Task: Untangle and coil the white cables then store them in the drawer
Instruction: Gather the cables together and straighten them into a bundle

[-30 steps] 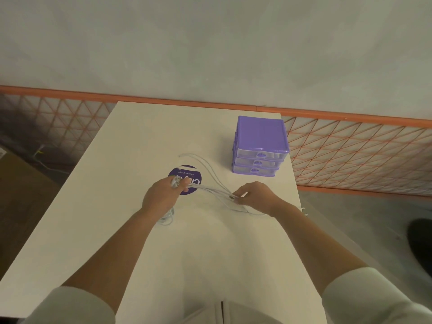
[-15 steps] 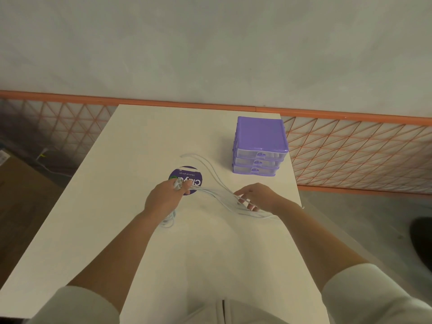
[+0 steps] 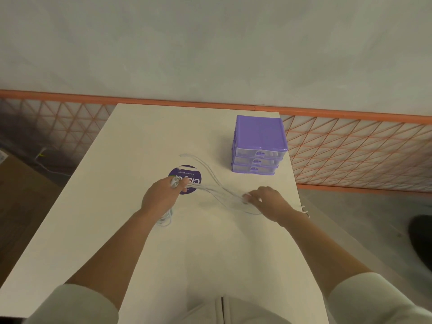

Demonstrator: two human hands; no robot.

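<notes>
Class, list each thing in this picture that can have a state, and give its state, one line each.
white cables: loose strands, not coiled, stretched between both hands
left hand: grips cable ends
right hand: pinches the strands
purple drawer unit: all three drawers closed
round purple sticker: flat on table, partly covered

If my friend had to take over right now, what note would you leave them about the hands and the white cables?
Left hand: pinches a bunch of the white cables over the round purple sticker.
Right hand: fingers curled on the same strands, to the right on the table. The strands run between the two hands.
One loose cable end lies farther back, toward the purple drawer unit. A small tangle sits under the left wrist.
Done: cables picked up and being pulled apart.
Left: finish untangling, coil, open a drawer (all three look closed) and put them in.
</notes>
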